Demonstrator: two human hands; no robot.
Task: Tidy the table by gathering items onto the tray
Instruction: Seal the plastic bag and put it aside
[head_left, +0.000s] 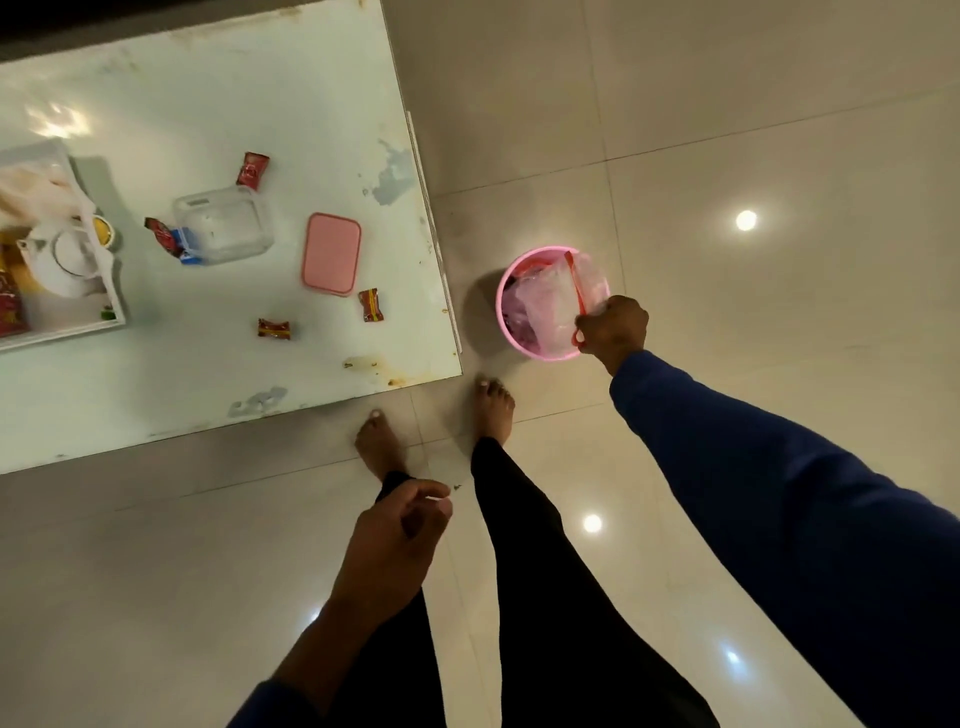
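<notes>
A white tray (117, 318) sits at the table's left edge with a white teapot (67, 260) and red packets on it. A yellow cup (106, 232) stands by its rim. On the white table (208, 98) lie a clear plastic container (223, 223), a pink lid (331, 253) and red sachets (253, 169) (371, 305) (274, 328). My right hand (614, 328) reaches down off the table and grips a clear plastic wrapper (589, 280) with a red strip, over a pink bin (519, 345). My left hand (402, 525) hangs by my leg, loosely curled, holding nothing.
The pink bin stands on the tiled floor just past the table's right corner and holds crumpled plastic. Another red sachet (163, 236) and a blue packet (189, 252) lie against the clear container. My bare feet (493, 408) stand at the table's front edge.
</notes>
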